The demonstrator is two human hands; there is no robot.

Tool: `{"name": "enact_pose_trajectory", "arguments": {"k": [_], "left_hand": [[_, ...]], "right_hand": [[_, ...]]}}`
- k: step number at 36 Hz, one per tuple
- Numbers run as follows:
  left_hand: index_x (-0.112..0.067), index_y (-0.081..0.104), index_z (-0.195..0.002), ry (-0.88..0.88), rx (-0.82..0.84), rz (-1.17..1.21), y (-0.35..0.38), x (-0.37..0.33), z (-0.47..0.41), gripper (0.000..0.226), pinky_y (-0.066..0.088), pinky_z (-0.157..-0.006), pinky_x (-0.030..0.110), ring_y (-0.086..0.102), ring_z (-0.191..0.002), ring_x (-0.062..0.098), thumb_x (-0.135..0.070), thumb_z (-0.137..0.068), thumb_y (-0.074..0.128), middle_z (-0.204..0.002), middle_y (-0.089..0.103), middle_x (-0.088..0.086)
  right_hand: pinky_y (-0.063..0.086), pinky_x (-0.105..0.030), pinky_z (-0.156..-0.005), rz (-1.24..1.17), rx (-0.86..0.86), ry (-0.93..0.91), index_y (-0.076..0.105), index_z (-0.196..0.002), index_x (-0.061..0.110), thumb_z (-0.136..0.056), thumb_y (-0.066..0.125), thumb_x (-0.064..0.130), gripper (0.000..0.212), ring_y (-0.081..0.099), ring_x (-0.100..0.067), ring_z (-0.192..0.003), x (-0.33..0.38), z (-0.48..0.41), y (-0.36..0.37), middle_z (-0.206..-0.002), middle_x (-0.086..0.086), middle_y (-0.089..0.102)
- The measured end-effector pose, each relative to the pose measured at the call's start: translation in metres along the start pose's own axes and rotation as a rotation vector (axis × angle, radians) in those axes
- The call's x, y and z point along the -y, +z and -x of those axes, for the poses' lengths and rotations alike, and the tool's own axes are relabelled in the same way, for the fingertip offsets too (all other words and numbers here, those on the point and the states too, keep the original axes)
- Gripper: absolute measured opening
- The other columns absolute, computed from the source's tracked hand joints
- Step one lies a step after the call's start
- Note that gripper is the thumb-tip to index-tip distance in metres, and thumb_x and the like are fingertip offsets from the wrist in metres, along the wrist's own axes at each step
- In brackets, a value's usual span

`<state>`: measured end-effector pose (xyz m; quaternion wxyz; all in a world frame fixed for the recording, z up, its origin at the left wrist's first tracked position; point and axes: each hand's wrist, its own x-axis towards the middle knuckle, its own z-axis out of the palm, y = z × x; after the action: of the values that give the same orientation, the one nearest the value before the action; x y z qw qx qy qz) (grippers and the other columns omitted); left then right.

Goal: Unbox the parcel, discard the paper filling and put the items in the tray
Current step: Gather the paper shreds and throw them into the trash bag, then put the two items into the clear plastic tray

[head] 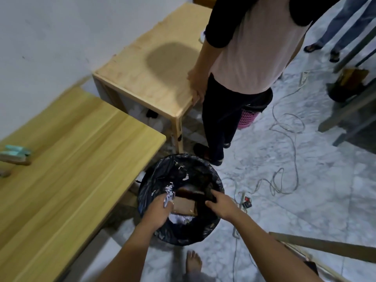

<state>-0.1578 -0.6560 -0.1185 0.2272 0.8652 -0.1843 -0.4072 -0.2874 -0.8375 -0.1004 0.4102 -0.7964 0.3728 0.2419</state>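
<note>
The box sits tilted in the mouth of a bin lined with a black bag, its open, dark inside turned away from the wearer. The left hand is at the box's left edge, fingers curled round a wad of white and blue shredded paper. The right hand pinches the box's right side between thumb and fingers, though that side is dark and blurred. Scraps of paper cling to the bag's inner wall. The bin stands on the marbled floor just beside the corner of a wooden bench, and the wearer's bare foot is near it. Beyond the bin, another person rests a hand on a wooden table. A pink basket stands behind that person's legs. Cables and a power strip lie to the right.
</note>
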Motion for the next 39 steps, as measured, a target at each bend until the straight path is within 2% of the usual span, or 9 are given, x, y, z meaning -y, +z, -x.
{"name": "enact_pose_trajectory", "arguments": {"k": [3,5,11,16,20,24,30,35,39], "left_hand": [[-0.011,0.033,-0.142,0.035,0.007,-0.034,-0.008,-0.008,0.005,0.051,0.030,-0.105,0.027,0.036,-0.134,0.023,-0.035,-0.097,0.040,-0.148,0.034,0.008],[-0.011,0.030,-0.143,0.077,0.018,-0.054,-0.016,-0.012,0.010,0.052,0.029,-0.103,0.025,0.037,-0.133,0.022,-0.036,-0.098,0.039,-0.149,0.033,0.007],[-0.018,0.030,-0.143,0.166,0.001,-0.033,-0.062,-0.029,0.027,0.053,0.031,-0.109,0.032,0.033,-0.135,0.019,-0.043,-0.097,0.038,-0.150,0.031,0.001],[-0.020,0.044,-0.135,0.307,-0.115,-0.039,-0.120,-0.028,0.046,0.045,0.035,-0.105,0.028,0.042,-0.128,0.014,-0.042,-0.097,0.038,-0.142,0.045,-0.002],[-0.018,0.046,-0.134,0.303,-0.262,0.009,-0.184,0.005,0.061,0.042,0.033,-0.105,0.025,0.042,-0.128,0.014,-0.037,-0.097,0.040,-0.140,0.046,-0.002],[-0.018,0.047,-0.133,0.208,-0.395,0.071,-0.249,0.061,0.079,0.043,0.035,-0.107,0.029,0.043,-0.127,0.014,-0.039,-0.096,0.040,-0.140,0.047,0.000],[-0.011,0.055,-0.124,0.031,-0.732,0.155,-0.326,0.164,0.115,0.034,0.038,-0.096,0.029,0.051,-0.119,0.022,-0.028,-0.096,0.044,-0.128,0.056,0.006],[-0.002,0.056,-0.121,-0.248,-1.021,0.298,-0.355,0.251,0.139,0.031,0.039,-0.092,0.034,0.053,-0.111,0.033,-0.013,-0.094,0.048,-0.125,0.053,0.016],[-0.001,0.051,-0.126,-0.429,-1.101,0.484,-0.357,0.308,0.141,0.036,0.046,-0.095,0.043,0.056,-0.105,0.038,-0.017,-0.093,0.048,-0.127,0.052,0.022]], "right_hand": [[0.034,-0.028,-0.104,0.004,0.019,-0.012,0.028,-0.144,0.009,-0.093,0.049,0.033,0.060,0.038,-0.026,-0.134,0.014,0.003,-0.003,-0.149,-0.011,0.035],[0.032,-0.028,-0.105,0.004,0.016,-0.025,0.026,-0.144,0.008,-0.094,0.048,0.032,0.060,0.037,-0.025,-0.135,0.027,0.007,-0.007,-0.151,-0.011,0.032],[0.035,-0.025,-0.101,0.026,-0.069,-0.130,0.034,-0.141,0.007,-0.093,0.052,0.028,0.055,0.043,-0.024,-0.130,0.087,0.018,-0.026,-0.145,-0.009,0.042],[0.039,-0.030,-0.098,0.088,-0.117,-0.223,0.032,-0.142,0.010,-0.095,0.049,0.029,0.054,0.044,-0.025,-0.128,0.163,0.019,-0.035,-0.145,-0.009,0.041],[0.040,-0.031,-0.097,0.135,-0.137,-0.297,0.032,-0.142,0.011,-0.093,0.050,0.034,0.057,0.045,-0.027,-0.126,0.234,0.012,-0.027,-0.142,-0.011,0.044],[0.035,-0.033,-0.105,0.143,-0.158,-0.389,0.033,-0.142,0.013,-0.094,0.048,0.033,0.054,0.037,-0.024,-0.134,0.306,0.012,0.002,-0.148,-0.005,0.038],[0.037,-0.033,-0.103,0.139,-0.100,-0.529,0.042,-0.136,0.008,-0.093,0.052,0.024,0.048,0.046,-0.025,-0.127,0.400,0.006,0.071,-0.139,-0.011,0.048],[0.041,-0.031,-0.097,0.152,-0.012,-0.574,0.046,-0.133,0.008,-0.090,0.056,0.020,0.045,0.053,-0.024,-0.119,0.452,-0.006,0.131,-0.133,-0.011,0.054],[0.038,-0.032,-0.101,0.209,-0.002,-0.631,0.043,-0.135,0.008,-0.090,0.056,0.018,0.048,0.048,-0.026,-0.124,0.483,-0.025,0.163,-0.138,-0.012,0.049]]}}
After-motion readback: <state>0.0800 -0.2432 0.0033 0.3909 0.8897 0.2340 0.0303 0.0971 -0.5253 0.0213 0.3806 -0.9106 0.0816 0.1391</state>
